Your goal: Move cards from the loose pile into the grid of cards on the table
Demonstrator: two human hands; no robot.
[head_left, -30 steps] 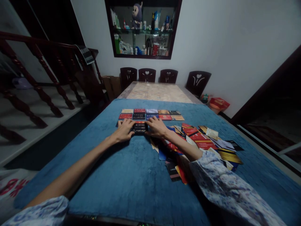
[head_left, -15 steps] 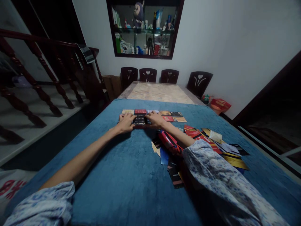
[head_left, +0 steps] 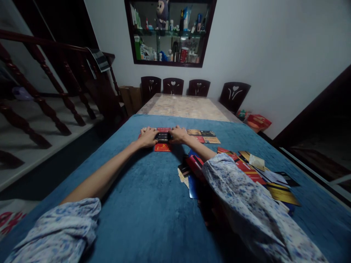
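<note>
My left hand (head_left: 149, 137) is at the left edge of a black card (head_left: 163, 137) with pale print, its thumb and fingers closed on that edge. On the opposite edge, my right hand (head_left: 178, 135) grips the same card. Just below it on the cloth lies a red card (head_left: 162, 147). Behind the black card the top of another red card (head_left: 163, 129) shows. Right of my right hand, rows of cards include a black card (head_left: 207, 133) and an orange card (head_left: 212, 140). My hands hide part of the rows.
A blue cloth (head_left: 131, 212) covers the near part of the table. Loose cards, among them a gold card (head_left: 283, 193) and a blue card (head_left: 193, 187), lie in a pile around my right forearm. Dark chairs (head_left: 173, 86) line the far end; a wooden railing (head_left: 41, 69) stands left.
Both hands have moved slightly away from me with the black card, and the red card nearer me now shows. My right forearm has shifted left over the pile.
</note>
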